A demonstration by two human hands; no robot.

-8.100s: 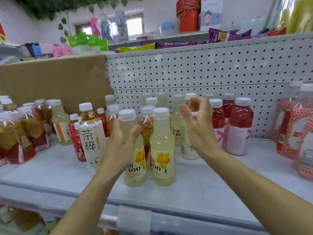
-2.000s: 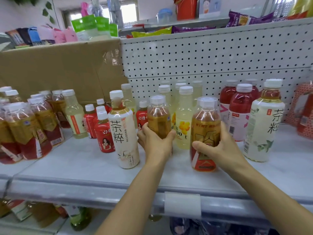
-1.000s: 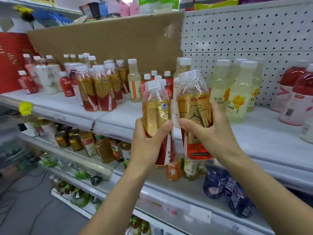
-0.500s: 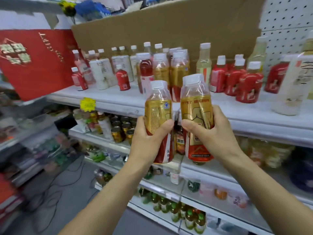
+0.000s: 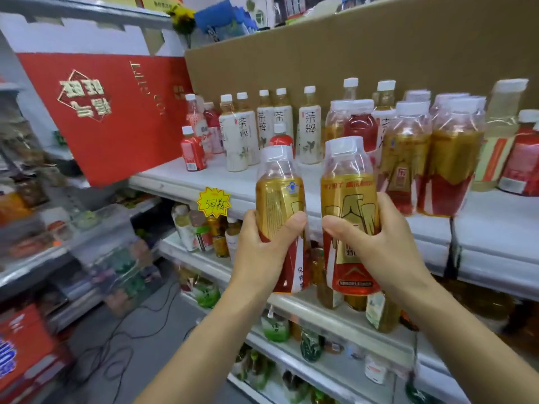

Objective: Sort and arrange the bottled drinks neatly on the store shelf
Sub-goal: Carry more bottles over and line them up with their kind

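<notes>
Gripping one gold-and-red drink in each hand, I hold the pair upright and side by side in front of the white shelf (image 5: 495,228). My left hand (image 5: 262,246) wraps the lower half of the left bottle (image 5: 278,196), with the thumb laid across its label. My right hand (image 5: 376,246) is clamped the same way on the right bottle (image 5: 347,185), thumb on the front of the label. The two bottles stand just apart, both lifted clear of the shelf board and near its front edge.

Farther right, on the shelf, matching gold-and-red bottles (image 5: 428,158) stand in a tight cluster, with a pale yellow bottle (image 5: 501,135) just beside them on the right. Beyond my pair runs a row of white tea bottles (image 5: 309,132) with dark characters, and a small red bottle (image 5: 192,150) stands at the left end. A brown cardboard sheet (image 5: 320,53) backs the shelf. A large red box (image 5: 110,112) with gold lettering sits tilted at the left. A yellow starburst price tag (image 5: 213,202) hangs on the shelf's front edge, left of my left hand. The lower shelves (image 5: 320,313) carry more drinks, too blurred to read.
</notes>
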